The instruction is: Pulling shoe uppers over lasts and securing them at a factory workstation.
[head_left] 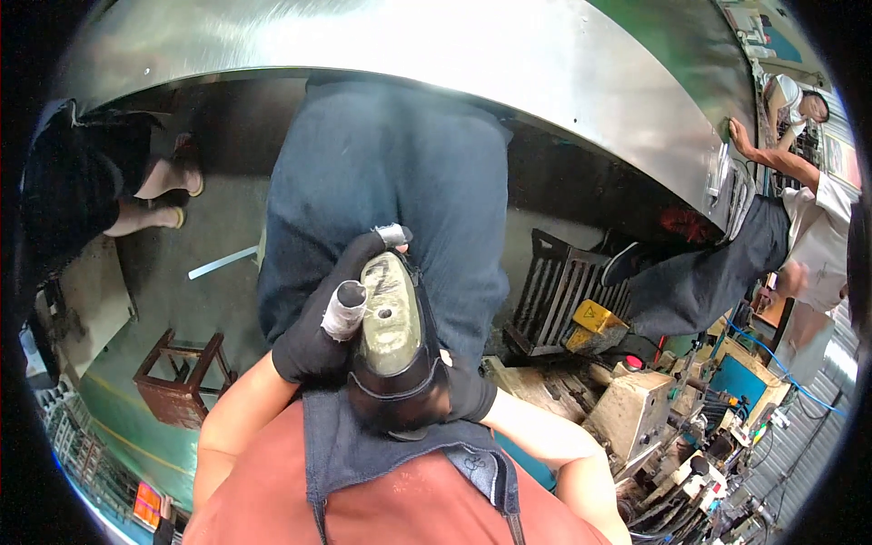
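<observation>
Both hands are gloved in black fingerless work gloves and clamping a dull grey-green, oval metal-cased power tool [391, 318] held near the chest, over the dark blue apron.

Left hand [331, 318] is wrapping the tool's left flank; grip closed tight on the casing, index and one far finger showing white tape on the tips, thumb side pressing the top.

Right hand [454, 386] is cupping the tool's near right end from below; mostly hidden behind the tool body, but the fingers are curling around it, so that grip is closed on the same tool.

The tool is sitting centre frame, long axis running near-to-far, small dark hole on its upper face.

Far side: a large curved sheet of brushed stainless steel [472, 45] is arching across the top. Another person [799, 209] in a white shirt is leaning at the right with one hand flat on the sheet's edge. A third person's legs are showing far left.

Floor: a small brown wooden stool [182, 377] left, a black slotted plastic crate [563, 291] right, a yellow block [595, 318] just beside the crate.
</observation>
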Available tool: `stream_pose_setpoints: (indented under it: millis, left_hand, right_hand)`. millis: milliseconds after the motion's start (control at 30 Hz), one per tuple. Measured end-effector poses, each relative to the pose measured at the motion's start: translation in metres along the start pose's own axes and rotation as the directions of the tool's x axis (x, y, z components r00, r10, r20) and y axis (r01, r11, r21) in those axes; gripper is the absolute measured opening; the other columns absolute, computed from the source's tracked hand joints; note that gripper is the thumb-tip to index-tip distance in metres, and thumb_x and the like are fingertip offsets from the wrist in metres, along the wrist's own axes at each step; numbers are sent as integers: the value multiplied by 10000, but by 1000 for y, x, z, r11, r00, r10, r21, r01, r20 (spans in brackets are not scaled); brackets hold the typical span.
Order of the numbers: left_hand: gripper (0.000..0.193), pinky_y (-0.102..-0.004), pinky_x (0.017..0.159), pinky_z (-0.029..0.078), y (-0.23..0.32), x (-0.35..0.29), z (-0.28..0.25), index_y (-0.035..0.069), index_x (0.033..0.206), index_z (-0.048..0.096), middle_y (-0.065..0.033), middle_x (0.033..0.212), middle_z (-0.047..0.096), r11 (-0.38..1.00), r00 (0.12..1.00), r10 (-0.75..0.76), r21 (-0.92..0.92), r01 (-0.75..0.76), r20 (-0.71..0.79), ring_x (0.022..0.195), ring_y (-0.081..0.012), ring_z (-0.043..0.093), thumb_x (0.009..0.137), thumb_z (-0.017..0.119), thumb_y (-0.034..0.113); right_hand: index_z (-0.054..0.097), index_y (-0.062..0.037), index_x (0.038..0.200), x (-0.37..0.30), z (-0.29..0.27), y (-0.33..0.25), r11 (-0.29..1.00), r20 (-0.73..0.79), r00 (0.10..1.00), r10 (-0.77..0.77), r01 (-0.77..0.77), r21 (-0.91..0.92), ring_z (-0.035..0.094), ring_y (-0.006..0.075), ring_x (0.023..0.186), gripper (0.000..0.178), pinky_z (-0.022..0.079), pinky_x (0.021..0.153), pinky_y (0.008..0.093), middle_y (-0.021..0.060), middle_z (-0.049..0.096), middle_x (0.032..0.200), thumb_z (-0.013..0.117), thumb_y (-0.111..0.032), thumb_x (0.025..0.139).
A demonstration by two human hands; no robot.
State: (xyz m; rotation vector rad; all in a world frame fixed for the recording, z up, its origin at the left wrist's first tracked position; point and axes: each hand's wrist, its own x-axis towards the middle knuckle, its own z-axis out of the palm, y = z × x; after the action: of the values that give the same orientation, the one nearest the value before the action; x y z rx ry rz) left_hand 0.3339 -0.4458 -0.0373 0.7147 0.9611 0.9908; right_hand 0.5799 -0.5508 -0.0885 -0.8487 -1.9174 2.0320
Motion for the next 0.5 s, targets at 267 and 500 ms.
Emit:
stream_pose_setpoints:
  millis: [267,500]
  left_hand:
    - [457,-554,1111,347,86,13,3,57,1041,697,-155,1157,635,581,741,508,461,-671,438,1215,-395,562,772,767,420]
    - [201,-375,917,492,112,92,-2,26,878,655,-116,926,658,594,718,568,403,-696,402,916,-266,639,859,665,226]
  right_hand:
    - [571,-34,1334,37,-44,-78,992,-74,990,-118,114,-50,599,387,1161,525,474,1000,467,197,599,1269,637,-290,880]
    - [617,-7,953,73,-83,-159,983,-326,932,158,-118,140,513,132,681,308,438,659,293,6,533,736,497,-271,1060]
